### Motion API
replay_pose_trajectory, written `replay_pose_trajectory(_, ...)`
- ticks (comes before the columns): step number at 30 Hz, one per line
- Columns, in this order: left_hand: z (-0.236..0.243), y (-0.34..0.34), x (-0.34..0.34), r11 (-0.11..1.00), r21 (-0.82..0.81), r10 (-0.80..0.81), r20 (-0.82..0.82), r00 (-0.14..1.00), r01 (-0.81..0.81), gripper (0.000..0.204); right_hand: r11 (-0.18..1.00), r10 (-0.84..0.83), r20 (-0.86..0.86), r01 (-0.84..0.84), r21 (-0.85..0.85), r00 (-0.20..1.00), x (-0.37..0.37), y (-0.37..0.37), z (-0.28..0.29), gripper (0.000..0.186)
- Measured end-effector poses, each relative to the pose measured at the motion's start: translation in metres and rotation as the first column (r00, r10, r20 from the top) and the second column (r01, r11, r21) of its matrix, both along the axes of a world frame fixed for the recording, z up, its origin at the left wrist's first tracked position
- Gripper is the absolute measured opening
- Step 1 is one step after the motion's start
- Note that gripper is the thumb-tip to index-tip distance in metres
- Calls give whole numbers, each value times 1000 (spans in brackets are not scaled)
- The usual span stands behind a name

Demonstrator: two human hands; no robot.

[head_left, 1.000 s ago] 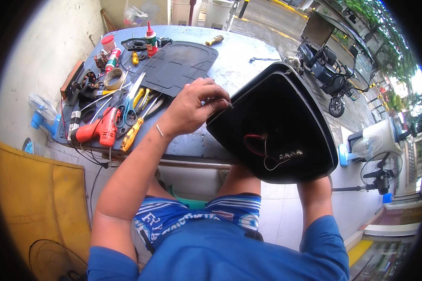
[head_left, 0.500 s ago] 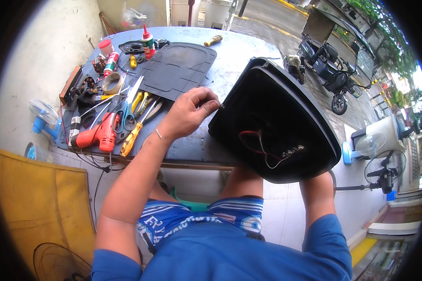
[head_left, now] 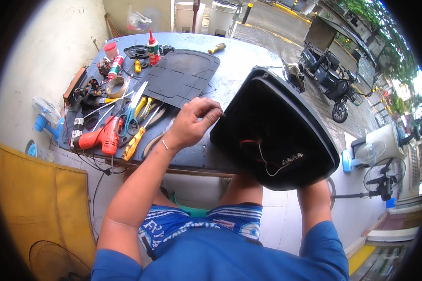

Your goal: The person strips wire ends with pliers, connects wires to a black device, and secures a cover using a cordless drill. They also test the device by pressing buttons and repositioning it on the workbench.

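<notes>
A black plastic housing (head_left: 300,122), its hollow side facing me, has red and white wires and a row of small metal parts inside. My left hand (head_left: 197,121) is closed in a pinch beside its left rim, on something too small to make out. My right forearm (head_left: 314,201) disappears behind the housing's lower right, hiding that hand's fingers. On the blue table (head_left: 239,51) lie a flat black panel (head_left: 171,75), an orange power tool (head_left: 103,138), scissors (head_left: 131,117), a yellow-handled screwdriver (head_left: 135,143), a tape roll (head_left: 116,85) and a red-capped bottle (head_left: 153,51).
A yellow board (head_left: 40,196) and small fan (head_left: 47,114) are at left, with cables hanging from the table. More fans (head_left: 382,178) stand at right. Behind are white bins (head_left: 220,18) and a parked three-wheeled vehicle (head_left: 335,75) on the pavement.
My left hand has shifted slightly left and down along the housing's rim. The housing sits a little lower and further right in view; the whole scene has also shifted slightly.
</notes>
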State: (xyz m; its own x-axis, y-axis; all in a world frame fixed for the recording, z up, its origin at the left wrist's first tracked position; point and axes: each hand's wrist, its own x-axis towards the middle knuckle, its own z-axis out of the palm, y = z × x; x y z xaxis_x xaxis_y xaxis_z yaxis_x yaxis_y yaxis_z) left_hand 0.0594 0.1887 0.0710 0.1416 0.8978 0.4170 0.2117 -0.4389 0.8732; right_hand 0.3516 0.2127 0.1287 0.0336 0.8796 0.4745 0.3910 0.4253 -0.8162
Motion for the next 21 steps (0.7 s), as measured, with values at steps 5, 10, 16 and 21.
replay_pose_trajectory(5, 7, 9, -5, 992, 124, 5, -294, 956, 33, 25, 1000, 0, -10, 0, -3, 1000, 1, -1, 2, 63)
replay_pose_trajectory(10, 13, 13, -2, 997, 82, 12, -312, 950, 14, 29, 1000, 2, -16, -2, 1, 1000, 2, 3, 1, 64)
replay_pose_trajectory(16, 5, 10, 16, 907, 376, 326, -342, 881, -190, 38, 1000, -4, -24, 4, -1, 1000, 0, 7, 2, 65)
replay_pose_trajectory(21, 5, 8, 21, 980, 70, 196, -213, 957, -185, 30, 1000, -4, -32, 4, -4, 999, -1, 9, 2, 65)
